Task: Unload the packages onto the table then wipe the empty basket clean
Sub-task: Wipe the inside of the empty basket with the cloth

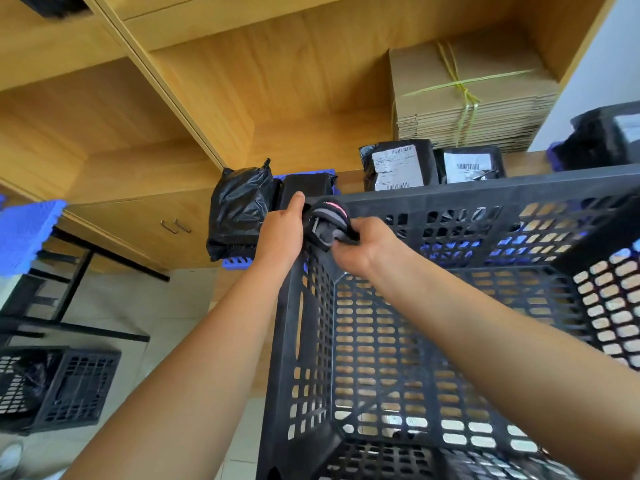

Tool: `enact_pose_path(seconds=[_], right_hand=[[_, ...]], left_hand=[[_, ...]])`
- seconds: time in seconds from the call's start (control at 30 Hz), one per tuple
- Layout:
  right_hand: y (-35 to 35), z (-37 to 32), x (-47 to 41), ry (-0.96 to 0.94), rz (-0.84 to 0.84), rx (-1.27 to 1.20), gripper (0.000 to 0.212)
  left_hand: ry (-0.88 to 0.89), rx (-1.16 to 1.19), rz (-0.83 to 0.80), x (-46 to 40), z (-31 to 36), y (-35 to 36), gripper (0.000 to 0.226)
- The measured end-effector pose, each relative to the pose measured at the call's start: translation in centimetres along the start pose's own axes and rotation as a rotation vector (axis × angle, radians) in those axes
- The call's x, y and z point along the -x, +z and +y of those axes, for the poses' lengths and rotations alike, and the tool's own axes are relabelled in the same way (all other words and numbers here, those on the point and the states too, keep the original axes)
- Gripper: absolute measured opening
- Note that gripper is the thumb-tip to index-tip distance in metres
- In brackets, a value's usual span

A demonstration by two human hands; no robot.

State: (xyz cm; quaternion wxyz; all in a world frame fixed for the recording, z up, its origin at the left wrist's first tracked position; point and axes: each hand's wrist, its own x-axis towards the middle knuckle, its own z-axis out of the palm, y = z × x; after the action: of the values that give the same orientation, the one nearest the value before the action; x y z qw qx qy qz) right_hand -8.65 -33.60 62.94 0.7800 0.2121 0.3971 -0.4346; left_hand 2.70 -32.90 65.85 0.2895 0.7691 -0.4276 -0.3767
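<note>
Both hands at basket (450,341) far-left corner: left hand (280,237) fingers curl over rim, right hand (363,245) fingers pinch cloth (327,220) there.

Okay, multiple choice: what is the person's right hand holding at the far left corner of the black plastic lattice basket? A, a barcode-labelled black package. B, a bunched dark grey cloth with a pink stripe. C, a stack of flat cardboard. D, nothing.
B: the right hand grips the bunched dark grey cloth with a pink stripe against the rim of the black plastic lattice basket.
</note>
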Motion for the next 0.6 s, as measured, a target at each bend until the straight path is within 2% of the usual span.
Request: enact_pose_path(seconds=[0.1,0.17,0.2,0.27,0.37,0.43,0.53,0.6], right_hand=[[-1.8,-1.1,1.1,-0.001,-0.199,0.111,0.026],[-4.2,-2.6,2.1,-0.018,-0.315,0.330,0.022],[-5.6,-3.3,2.4,-0.035,-0.307,0.473,0.020],[-8.5,-4.3,2.8,-0.033,-0.158,0.712,0.019],[-12.2,-4.6,1.8,0.001,0.119,0.807,0.014],[-13.9,-4.5,0.2,-0.017,0.237,0.858,0.011],[-14.9,-3.8,-2.8,0.023,0.269,0.875,0.016],[-14.5,-3.0,-4.4,0.031,0.287,0.877,0.017]], left_hand=[[-0.019,0.025,-0.023,0.1,-0.1,-0.2,0.046],[-0.049,0.014,-0.021,0.3,0.0,-0.3,0.049],[-0.052,0.006,-0.015,0.3,0.1,-0.3,0.051],[-0.028,-0.011,0.001,0.5,0.2,-0.3,0.055],[0.105,-0.097,0.025,0.3,-0.1,-0.2,0.056],[0.234,-0.164,0.045,0.1,-0.4,0.0,0.051],[0.346,-0.235,0.022,-0.6,-0.4,0.1,0.032],[0.365,-0.294,-0.017,-1.3,0.3,0.1,0.027]])
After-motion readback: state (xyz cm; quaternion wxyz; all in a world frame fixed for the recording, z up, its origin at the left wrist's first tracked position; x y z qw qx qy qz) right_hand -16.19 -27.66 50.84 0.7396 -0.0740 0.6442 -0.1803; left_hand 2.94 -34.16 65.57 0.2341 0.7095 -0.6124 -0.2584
